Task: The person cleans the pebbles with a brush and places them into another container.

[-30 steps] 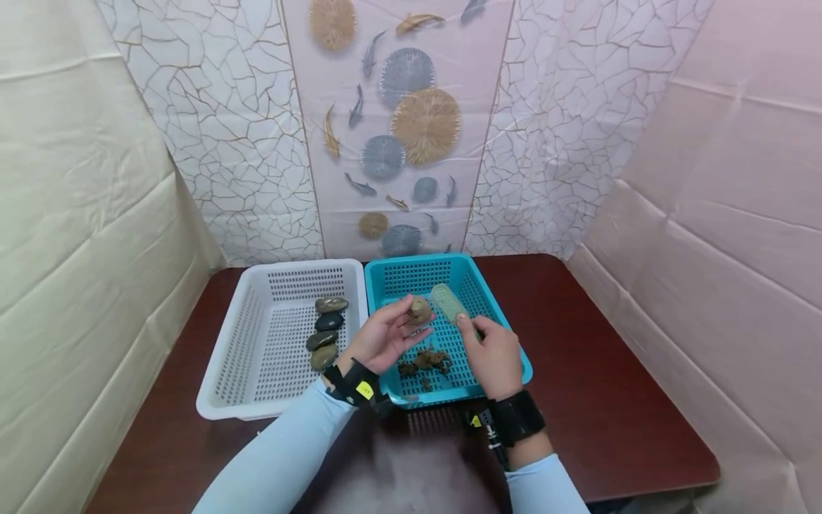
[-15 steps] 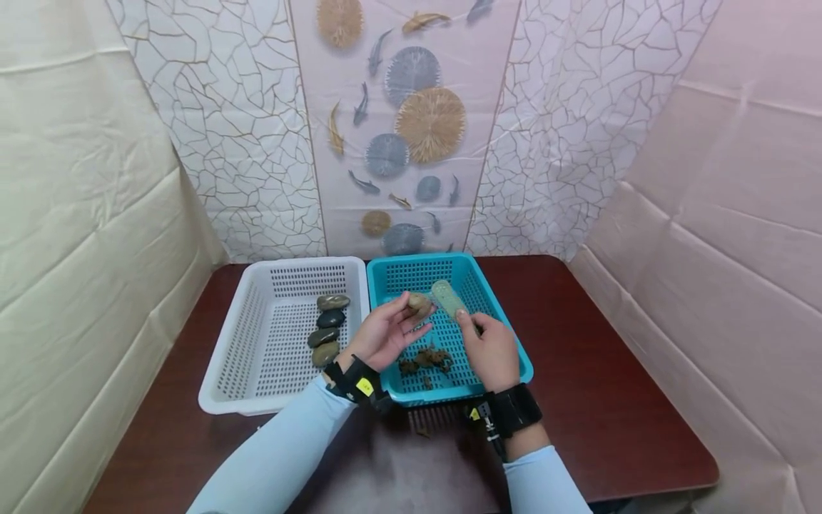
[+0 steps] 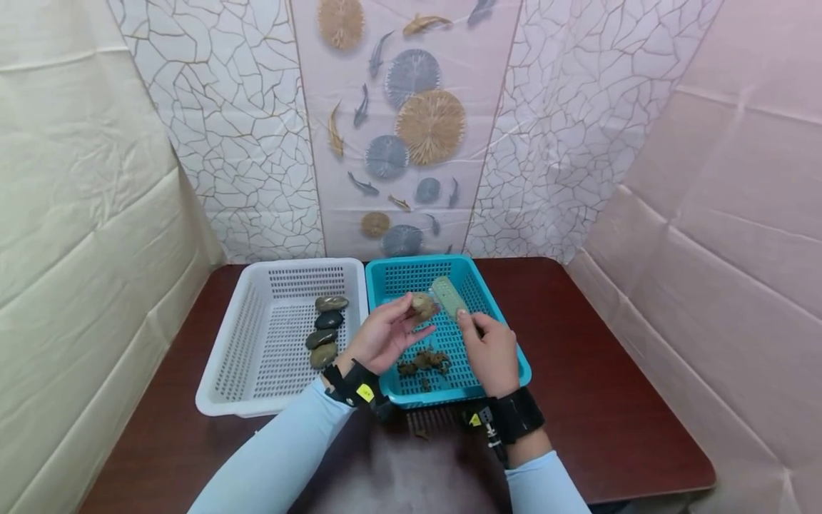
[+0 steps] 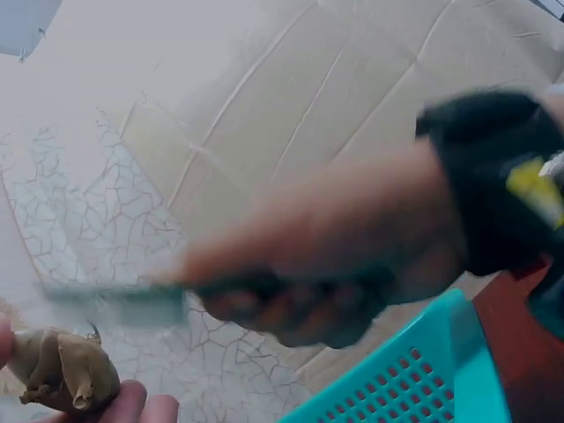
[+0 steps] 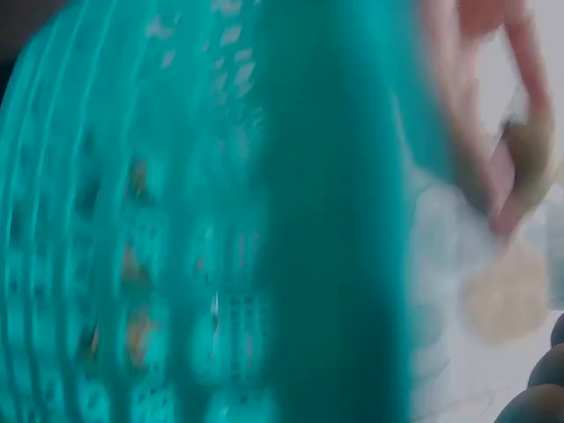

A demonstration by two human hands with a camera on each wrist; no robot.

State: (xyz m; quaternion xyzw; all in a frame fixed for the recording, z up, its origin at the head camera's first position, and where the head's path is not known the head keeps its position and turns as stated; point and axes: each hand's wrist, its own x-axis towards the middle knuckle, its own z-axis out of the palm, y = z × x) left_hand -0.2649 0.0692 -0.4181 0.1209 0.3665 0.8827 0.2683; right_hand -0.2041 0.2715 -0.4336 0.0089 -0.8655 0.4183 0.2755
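Note:
My left hand (image 3: 380, 339) holds a rounded stone (image 3: 422, 307) above the turquoise basket (image 3: 443, 397), gripping it between thumb and fingers. Brown clay-like lumps cling to the stone (image 4: 66, 370) in the left wrist view. In my right hand (image 3: 493, 355) is a pale green brush (image 3: 447, 294), its handle wrapped by curled fingers and the thumb lying along its back. The brush head points toward the stone, and a narrow gap seems to separate them. Motion blurs the brush (image 4: 119, 304) in the left wrist view, so its bristles are unclear. Basket mesh hides most of the right wrist view.
Brown clumps (image 3: 424, 362) lie on the turquoise basket's floor. Left of it stands a white basket (image 3: 270, 350), with several smooth stones (image 3: 324, 355) in a row along its right side. Both baskets rest on a dark red-brown table (image 3: 597, 400), near a patterned back wall (image 3: 257, 178).
The brush head has risen slightly and the stone has shifted a little in my left hand. A small brown crumb now shows in front of the turquoise basket.

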